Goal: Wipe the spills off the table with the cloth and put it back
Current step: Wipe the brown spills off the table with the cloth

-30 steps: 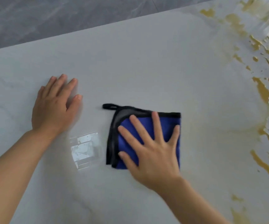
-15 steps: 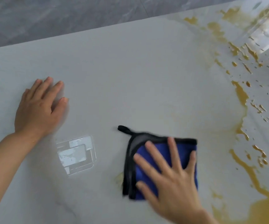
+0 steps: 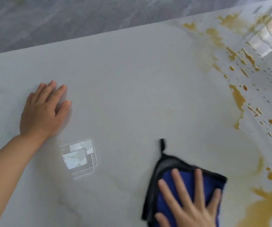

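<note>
A folded blue cloth [image 3: 168,181] with black edging and a black hanging loop lies flat on the pale marble table [image 3: 132,79], near the lower right. My right hand [image 3: 187,208] presses on it with fingers spread flat, palm down. Yellow-brown spills [image 3: 238,99] run in streaks and drops down the right side of the table, and a bigger puddle [image 3: 266,207] sits at the lower right, just right of the cloth. My left hand [image 3: 43,110] rests flat on the table at the left, holding nothing.
A clear square sticker or plastic holder [image 3: 79,157] lies on the table between my two hands. The far table edge [image 3: 99,32] runs diagonally across the top, with grey floor tiles beyond. Bright glare covers the top right corner.
My right hand has slid the cloth toward me and to the right, closer to the big puddle. The cloth has also turned a little. My left hand stays flat on the table.
</note>
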Demonstrator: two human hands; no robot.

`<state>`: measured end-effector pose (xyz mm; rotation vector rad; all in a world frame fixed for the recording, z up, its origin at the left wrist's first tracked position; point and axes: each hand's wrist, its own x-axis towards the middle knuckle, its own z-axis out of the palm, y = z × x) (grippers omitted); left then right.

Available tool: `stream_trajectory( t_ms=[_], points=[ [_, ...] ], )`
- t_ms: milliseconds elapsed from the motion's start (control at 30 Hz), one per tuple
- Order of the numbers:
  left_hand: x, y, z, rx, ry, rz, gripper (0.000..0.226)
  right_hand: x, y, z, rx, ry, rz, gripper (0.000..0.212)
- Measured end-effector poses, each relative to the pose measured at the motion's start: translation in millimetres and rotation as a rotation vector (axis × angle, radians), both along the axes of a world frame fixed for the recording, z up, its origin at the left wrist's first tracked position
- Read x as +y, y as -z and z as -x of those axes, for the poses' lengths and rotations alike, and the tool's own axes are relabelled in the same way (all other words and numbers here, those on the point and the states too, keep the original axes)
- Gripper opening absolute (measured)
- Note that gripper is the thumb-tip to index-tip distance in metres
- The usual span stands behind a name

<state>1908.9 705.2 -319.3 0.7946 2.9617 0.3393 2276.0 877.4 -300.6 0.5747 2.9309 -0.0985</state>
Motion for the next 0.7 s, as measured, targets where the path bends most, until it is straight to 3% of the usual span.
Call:
stream_trajectory(
  t_ms=[100, 267, 433, 700],
  points=[
    [0.8, -1.5, -1.0, -0.001, 0.0, -0.001, 0.061, -18.4, 5.4, 24.0, 0.092, -0.109, -0.033, 0.061],
    [-0.3, -2.3, 0.8, -0.02, 0.008, -0.012, 0.06, -14.0, -0.8, 37.0, 0.084, -0.07, 0.023, 0.052],
    [-2.0, -8.3, -4.5, -0.012, 0.042, -0.086, 0.058, -20.6, -2.3, 35.6, 0.039, -0.029, 0.058, 0.057],
    [-32.0, -37.5, -111.7, -0.118, 0.046, -0.255, 0.058, -21.0, -11.6, 36.3, -0.038, -0.052, 0.077, 0.055]
  ],
)
